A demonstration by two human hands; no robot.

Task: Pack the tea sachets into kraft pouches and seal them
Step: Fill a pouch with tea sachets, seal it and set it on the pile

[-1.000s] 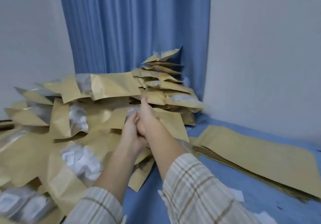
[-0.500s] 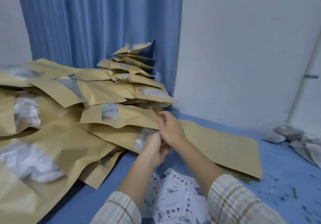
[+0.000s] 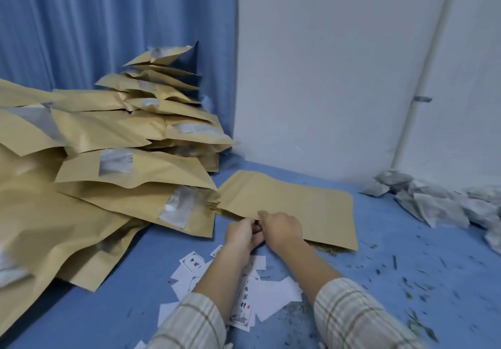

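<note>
Hands (image 3: 260, 230) have dropped to the flat pouch stack (image 3: 292, 202), pinching its edge beside filled pouches (image 3: 130, 169).

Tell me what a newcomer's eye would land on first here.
First, the big heap of filled kraft pouches piled at left against the blue curtain. Next, the two hands, left hand and right hand, meeting at the near edge of a flat stack of empty kraft pouches in the middle. Grey-white tea sachets lie by the right wall.
</note>
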